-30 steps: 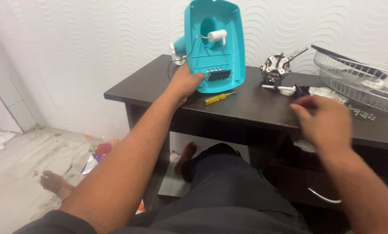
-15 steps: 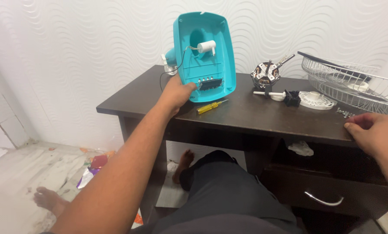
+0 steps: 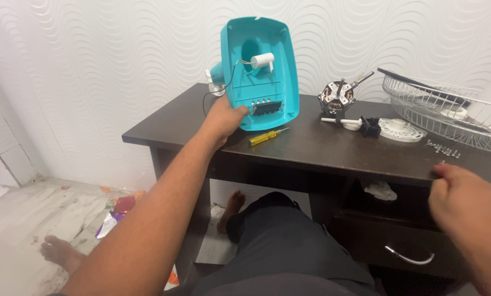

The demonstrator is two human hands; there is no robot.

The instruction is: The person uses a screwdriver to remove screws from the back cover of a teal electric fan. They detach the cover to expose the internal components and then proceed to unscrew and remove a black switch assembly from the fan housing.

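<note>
Left hand (image 3: pixel 223 116) grips upright teal fan base (image 3: pixel 261 68); right hand (image 3: pixel 467 205) clenched by desk (image 3: pixel 322 145) edge

Teal plastic fan base shell (image 3: pixel 262 71) at 12 o'clock, white cylindrical capacitor (image 3: pixel 262 60) inside it, black switch strip (image 3: pixel 267 107) along its lower edge. Yellow-handled screwdriver (image 3: pixel 267 136) just below, on the dark brown wooden desk (image 3: pixel 322 148). Silver-and-copper motor core (image 3: pixel 336 97) at 1 o'clock. White round plastic disc (image 3: pixel 402 130) and white wire fan grille (image 3: pixel 448 112) at 2 o'clock. White wall (image 3: pixel 92 60) with embossed wavy pattern behind. Black trousers (image 3: pixel 278 246) at 6 o'clock.
</note>
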